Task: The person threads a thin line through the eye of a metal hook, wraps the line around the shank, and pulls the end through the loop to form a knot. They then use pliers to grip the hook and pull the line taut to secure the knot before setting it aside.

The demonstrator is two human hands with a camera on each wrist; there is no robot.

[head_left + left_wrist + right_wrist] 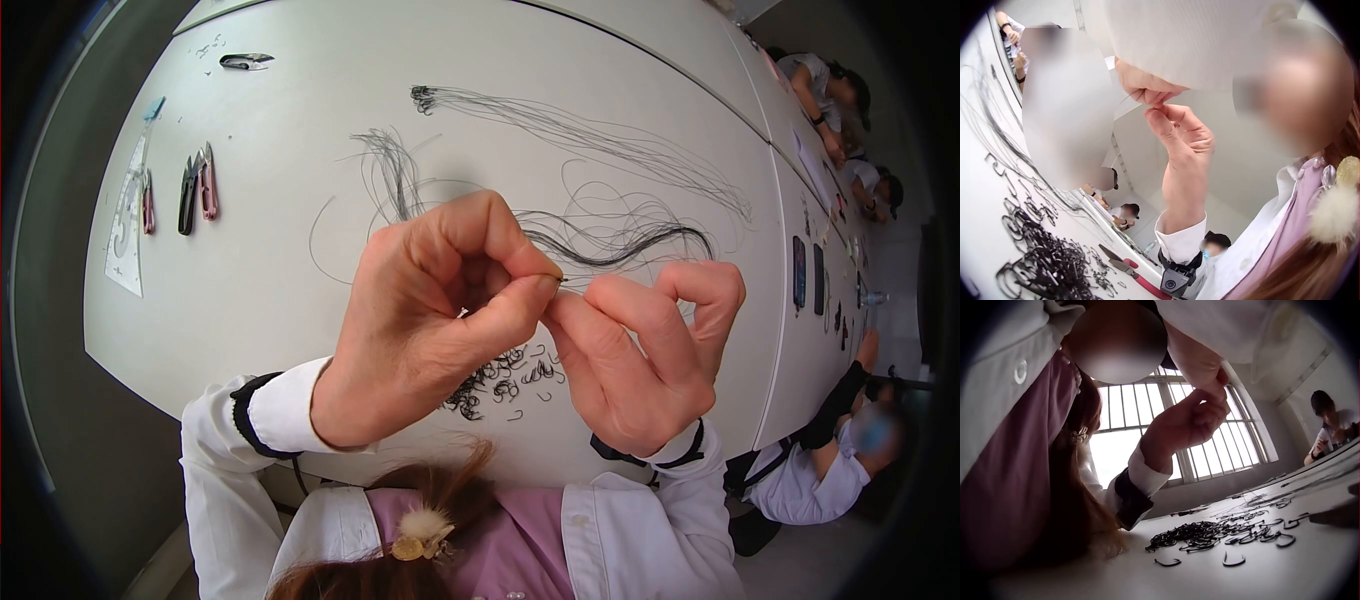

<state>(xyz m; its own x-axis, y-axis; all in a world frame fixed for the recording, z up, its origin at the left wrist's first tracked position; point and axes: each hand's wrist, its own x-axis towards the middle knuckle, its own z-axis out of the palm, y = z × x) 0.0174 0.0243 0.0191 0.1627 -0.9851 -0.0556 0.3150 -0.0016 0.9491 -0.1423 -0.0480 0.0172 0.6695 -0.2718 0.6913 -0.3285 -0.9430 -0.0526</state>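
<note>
My left hand (420, 320) pinches a small dark piece between thumb and forefinger, its tip (564, 281) just poking out; it looks like the end of a fish hook, mostly hidden. Fingertips of my right hand (640, 350) meet it from the other side, pinching a thin fishing line. Both hands are raised over the table, fingertips almost touching. Beneath them lies a heap of loose black fish hooks (503, 388), seen closer as a dense pile (1047, 256) in the left wrist view. Behind the hands, a bundle of dark fishing line (640, 246) spreads across the white tabletop.
Farther back lies another line bundle with hooks (424, 98) gathered at one end. At left are black snips (187, 195), pink snips (208, 185), a clear set square (127, 225) and more snips (245, 62). A red-handled cutting tool (1132, 269) lies by the hooks. Other people sit at right.
</note>
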